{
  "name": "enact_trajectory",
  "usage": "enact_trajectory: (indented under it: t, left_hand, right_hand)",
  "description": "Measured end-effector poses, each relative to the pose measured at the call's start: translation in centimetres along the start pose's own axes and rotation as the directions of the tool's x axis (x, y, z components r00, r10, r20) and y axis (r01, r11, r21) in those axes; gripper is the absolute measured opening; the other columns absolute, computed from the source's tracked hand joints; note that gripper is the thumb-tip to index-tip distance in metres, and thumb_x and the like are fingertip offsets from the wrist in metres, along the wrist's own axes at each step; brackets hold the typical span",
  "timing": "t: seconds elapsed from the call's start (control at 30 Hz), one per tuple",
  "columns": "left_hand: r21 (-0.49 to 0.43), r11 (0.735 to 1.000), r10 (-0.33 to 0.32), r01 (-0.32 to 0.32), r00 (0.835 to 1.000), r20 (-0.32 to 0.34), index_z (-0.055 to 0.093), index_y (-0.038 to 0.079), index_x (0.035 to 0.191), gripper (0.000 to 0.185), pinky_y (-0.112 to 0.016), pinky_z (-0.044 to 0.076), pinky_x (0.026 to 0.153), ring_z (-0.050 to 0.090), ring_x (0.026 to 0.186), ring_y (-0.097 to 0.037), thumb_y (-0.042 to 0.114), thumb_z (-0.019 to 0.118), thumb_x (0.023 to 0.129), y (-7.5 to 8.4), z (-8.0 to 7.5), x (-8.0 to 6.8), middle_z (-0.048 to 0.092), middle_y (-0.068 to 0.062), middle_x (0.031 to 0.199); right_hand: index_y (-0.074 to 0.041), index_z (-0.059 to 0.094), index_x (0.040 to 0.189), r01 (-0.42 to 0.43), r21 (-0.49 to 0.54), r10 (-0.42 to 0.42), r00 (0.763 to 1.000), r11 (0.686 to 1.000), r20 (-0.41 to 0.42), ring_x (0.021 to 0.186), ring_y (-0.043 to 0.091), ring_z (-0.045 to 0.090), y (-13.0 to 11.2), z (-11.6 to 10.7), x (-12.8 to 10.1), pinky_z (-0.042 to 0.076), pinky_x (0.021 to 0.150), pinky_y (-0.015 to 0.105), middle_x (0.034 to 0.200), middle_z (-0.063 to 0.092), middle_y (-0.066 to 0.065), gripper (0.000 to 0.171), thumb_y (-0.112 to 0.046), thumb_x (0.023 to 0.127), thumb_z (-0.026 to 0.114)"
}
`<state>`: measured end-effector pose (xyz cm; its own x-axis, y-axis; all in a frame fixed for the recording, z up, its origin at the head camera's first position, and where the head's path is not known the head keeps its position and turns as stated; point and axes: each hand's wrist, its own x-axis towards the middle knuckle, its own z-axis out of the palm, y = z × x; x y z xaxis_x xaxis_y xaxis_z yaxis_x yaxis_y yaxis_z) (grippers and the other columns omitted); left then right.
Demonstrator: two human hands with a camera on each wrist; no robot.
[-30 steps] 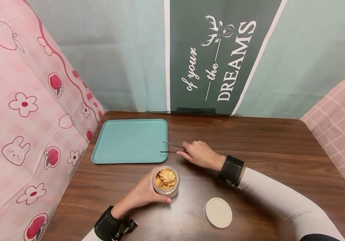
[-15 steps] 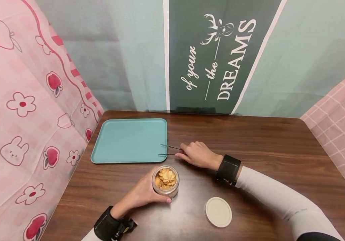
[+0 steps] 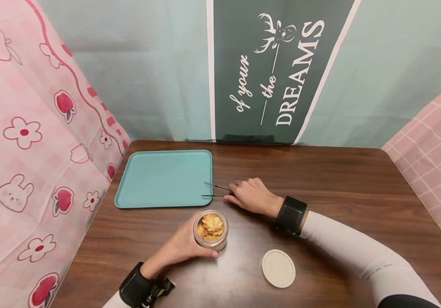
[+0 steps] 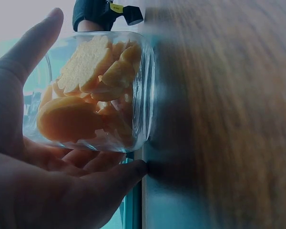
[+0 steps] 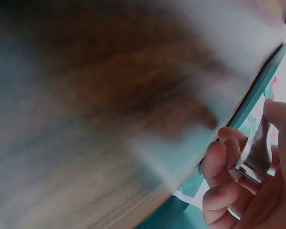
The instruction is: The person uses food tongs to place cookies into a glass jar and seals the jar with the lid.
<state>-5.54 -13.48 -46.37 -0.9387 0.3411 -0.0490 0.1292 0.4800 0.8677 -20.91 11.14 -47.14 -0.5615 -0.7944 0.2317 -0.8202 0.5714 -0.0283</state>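
My left hand (image 3: 184, 243) grips a clear jar (image 4: 88, 90) around its side; the jar stands on the wooden table without a lid. Yellow swirl-shaped cookies (image 3: 211, 225) fill it, and its mouth faces up in the head view. My right hand (image 3: 252, 196) holds metal tongs (image 3: 219, 187) between thumb and fingers. Their two arms are spread apart, with the tips over the right edge of the teal tray (image 3: 162, 179) and nothing between them. The right wrist view shows the bent end of the tongs (image 5: 255, 160) inside the curled fingers.
A round cream lid (image 3: 278, 268) lies on the wooden table (image 3: 320, 179), to the right of the jar and below the right forearm. Curtains hang behind the table, and pink patterned cloth (image 3: 51, 171) borders its left side.
The tongs and right hand have shifted very slightly left, the tong tips reaching a little farther over the tray. The left hand keeps its grip on the jar. The head view has tilted slightly.
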Motion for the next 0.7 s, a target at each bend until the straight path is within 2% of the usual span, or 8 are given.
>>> enact_trajectory:
  t: [0.2,0.47,0.7]
  left_hand:
    - [0.007,1.0,0.003,-0.003,1.0,0.001,0.044,0.004,0.156,0.111,-0.05,0.047,0.112,0.06,0.129,-0.024,0.035,0.102,0.066,0.05,-0.05,0.03,0.062,-0.006,0.142]
    - [0.014,1.0,0.001,-0.001,1.0,-0.002,0.042,0.004,0.157,0.112,-0.051,0.047,0.111,0.06,0.129,-0.025,0.033,0.102,0.067,0.33,-0.22,0.19,0.061,-0.007,0.143]
    - [0.008,1.0,0.003,-0.003,1.0,-0.002,0.043,0.004,0.157,0.112,-0.051,0.047,0.112,0.06,0.129,-0.024,0.034,0.102,0.067,0.31,-0.1,0.19,0.061,-0.006,0.143]
  right_hand:
    - [-0.014,0.068,0.09,0.009,-0.057,-0.01,1.0,0.998,-0.016,0.059,0.025,0.063,-0.03,0.21,-0.16,0.049,0.045,0.042,0.078,0.062,0.003,0.037,-0.048,0.104,0.065]
    - [-0.012,0.069,0.091,0.033,-0.098,-0.039,0.998,0.995,-0.056,0.065,0.026,0.064,0.06,0.1,-0.24,0.051,0.046,0.042,0.079,0.062,0.005,0.035,-0.045,0.103,0.068]
    - [-0.012,0.068,0.09,0.041,-0.099,-0.046,0.997,0.994,-0.057,0.064,0.024,0.064,0.17,0.09,-0.3,0.05,0.045,0.041,0.079,0.061,0.004,0.036,-0.047,0.101,0.07]
